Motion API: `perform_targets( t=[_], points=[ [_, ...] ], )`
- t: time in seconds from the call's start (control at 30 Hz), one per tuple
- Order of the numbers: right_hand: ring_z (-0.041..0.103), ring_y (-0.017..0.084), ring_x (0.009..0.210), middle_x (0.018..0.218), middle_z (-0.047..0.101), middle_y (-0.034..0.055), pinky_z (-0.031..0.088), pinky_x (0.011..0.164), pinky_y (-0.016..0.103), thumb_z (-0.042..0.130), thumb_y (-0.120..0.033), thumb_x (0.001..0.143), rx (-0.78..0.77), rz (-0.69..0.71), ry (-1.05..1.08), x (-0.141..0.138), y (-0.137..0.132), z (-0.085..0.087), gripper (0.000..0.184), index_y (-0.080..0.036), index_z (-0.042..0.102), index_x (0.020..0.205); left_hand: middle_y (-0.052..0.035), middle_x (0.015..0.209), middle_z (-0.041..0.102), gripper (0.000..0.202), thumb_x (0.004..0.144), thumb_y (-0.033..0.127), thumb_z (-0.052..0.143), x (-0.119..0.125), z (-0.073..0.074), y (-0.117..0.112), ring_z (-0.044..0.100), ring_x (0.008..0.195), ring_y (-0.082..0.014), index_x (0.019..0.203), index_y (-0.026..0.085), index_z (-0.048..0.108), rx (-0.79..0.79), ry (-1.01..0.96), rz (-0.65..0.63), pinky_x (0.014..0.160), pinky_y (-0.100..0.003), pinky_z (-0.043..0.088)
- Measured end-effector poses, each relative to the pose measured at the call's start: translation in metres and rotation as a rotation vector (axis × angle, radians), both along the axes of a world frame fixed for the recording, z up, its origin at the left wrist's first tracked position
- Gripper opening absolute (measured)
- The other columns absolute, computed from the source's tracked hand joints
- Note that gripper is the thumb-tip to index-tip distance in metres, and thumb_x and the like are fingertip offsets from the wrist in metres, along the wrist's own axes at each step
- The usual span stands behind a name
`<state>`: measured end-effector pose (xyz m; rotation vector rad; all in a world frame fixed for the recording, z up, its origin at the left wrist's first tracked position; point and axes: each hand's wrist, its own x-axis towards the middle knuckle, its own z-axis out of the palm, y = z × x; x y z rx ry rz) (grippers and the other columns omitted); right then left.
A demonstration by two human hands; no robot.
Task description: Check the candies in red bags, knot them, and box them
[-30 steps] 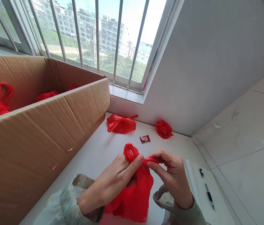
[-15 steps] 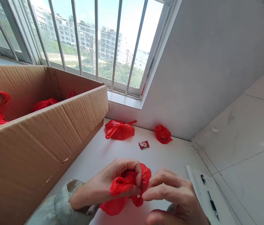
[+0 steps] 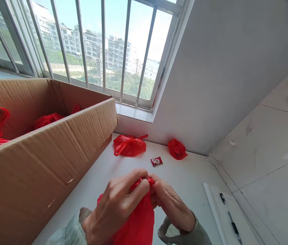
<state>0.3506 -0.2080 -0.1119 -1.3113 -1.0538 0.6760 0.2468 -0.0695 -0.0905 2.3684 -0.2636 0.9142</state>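
A red plastic bag (image 3: pixel 141 221) hangs bunched below my two hands, at the near middle of the white table. My left hand (image 3: pixel 121 200) is closed on the top of the bag from the left, fingers bent over it. From the right, my right hand (image 3: pixel 168 202) pinches the same gathered top, its fingertips close to those of my left. What is inside the bag cannot be seen. Just beyond my hands lies a small dark red packet (image 3: pixel 156 161) with white print.
A large open cardboard box (image 3: pixel 57 146) with red bags inside stands at the left. Against the wall lie a knotted red bag (image 3: pixel 130 145) and a crumpled red bundle (image 3: pixel 177 149). At the right are a notebook (image 3: pixel 217 207) and a pen (image 3: pixel 233 224). Behind is a barred window.
My right hand has moved in from the right and now grips the bag's top. My left hand has turned over with its back up, and the bag now hangs lower and longer.
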Motion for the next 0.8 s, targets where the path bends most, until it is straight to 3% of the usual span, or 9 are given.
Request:
perform_targets(
  t=[0.13,0.2,0.27,0.33,0.43,0.47,0.6,0.7,0.8],
  points=[
    [0.052,0.011,0.066,0.072,0.052,-0.0008,0.048,0.065,0.022,0.048,-0.051,0.097,0.001,-0.215,-0.122,0.01,-0.006,0.003,0.039,-0.019,0.066,0.082,-0.0043,0.093,0.058,0.03,0.092,-0.001,0.03,-0.002,0.0,-0.001,0.053,0.065,-0.0138,0.084,0.02,0.051,0.231,0.109,0.053,0.056,-0.025,0.039],
    [0.052,0.011,0.064,0.068,0.054,-0.0012,0.045,0.063,0.021,0.05,-0.046,0.098,-0.009,-0.416,-0.286,0.017,-0.017,0.006,0.039,-0.019,0.064,0.075,-0.0053,0.093,0.059,0.037,0.084,-0.008,0.028,-0.007,0.002,0.001,0.054,0.067,-0.0159,0.086,0.019,0.054,0.339,0.179,0.109,0.055,-0.026,0.04],
    [0.048,0.01,0.058,0.062,0.051,-0.0024,0.041,0.058,0.021,0.052,-0.045,0.098,-0.014,-0.491,-0.393,0.025,-0.029,0.008,0.038,-0.019,0.064,0.072,-0.0041,0.082,0.056,0.035,0.085,-0.007,0.028,-0.011,0.006,0.002,0.052,0.062,-0.0161,0.078,0.019,0.051,0.403,0.165,0.118,0.052,-0.027,0.038],
    [0.051,0.011,0.063,0.07,0.057,-0.0007,0.044,0.06,0.021,0.053,-0.054,0.095,0.029,-0.431,-0.406,0.031,-0.037,0.007,0.038,-0.021,0.068,0.085,-0.0031,0.075,0.053,0.033,0.094,0.0,0.029,-0.012,0.01,0.003,0.048,0.058,-0.0155,0.075,0.019,0.049,0.454,0.129,0.081,0.05,-0.027,0.037],
    [0.058,0.015,0.078,0.098,0.063,0.006,0.051,0.069,0.025,0.051,-0.075,0.085,0.057,-0.284,-0.397,0.032,-0.033,0.005,0.063,-0.022,0.062,0.117,-0.0029,0.074,0.053,0.035,0.098,0.002,0.028,-0.007,0.011,0.002,0.047,0.059,-0.0147,0.075,0.017,0.049,0.492,0.027,0.004,0.053,-0.027,0.039],
    [0.057,0.015,0.077,0.096,0.064,0.0059,0.05,0.068,0.024,0.05,-0.075,0.085,0.032,-0.224,-0.425,0.03,-0.029,0.005,0.063,-0.021,0.063,0.116,-0.0029,0.075,0.053,0.035,0.097,0.0,0.028,-0.005,0.01,0.001,0.047,0.06,-0.0145,0.075,0.016,0.05,0.481,0.019,-0.009,0.055,-0.027,0.04],
    [0.042,0.008,0.054,0.058,0.05,-0.0031,0.037,0.055,0.019,0.05,-0.059,0.095,-0.015,-0.076,-0.557,0.017,-0.018,0.009,0.051,-0.018,0.057,0.067,-0.0041,0.079,0.053,0.035,0.093,-0.002,0.03,-0.004,0.009,0.001,0.048,0.064,-0.0153,0.071,0.016,0.051,0.391,0.074,-0.006,0.054,-0.028,0.039],
    [0.036,0.007,0.05,0.055,0.046,-0.0038,0.032,0.05,0.021,0.054,-0.063,0.091,-0.028,-0.036,-0.571,0.022,-0.027,0.016,0.055,-0.018,0.051,0.059,-0.004,0.08,0.053,0.032,0.093,0.007,0.04,-0.013,0.01,0.005,0.048,0.067,-0.0165,0.065,0.019,0.051,0.358,0.146,-0.077,0.052,-0.027,0.037],
    [0.043,0.008,0.051,0.056,0.051,-0.002,0.033,0.05,0.022,0.058,-0.062,0.089,-0.106,0.058,-0.485,0.048,-0.046,0.014,0.053,-0.018,0.055,0.058,-0.0017,0.079,0.053,0.028,0.091,0.013,0.051,-0.029,0.004,0.015,0.05,0.069,-0.0162,0.065,0.021,0.055,0.321,0.158,-0.139,0.057,-0.025,0.042]
  ],
)
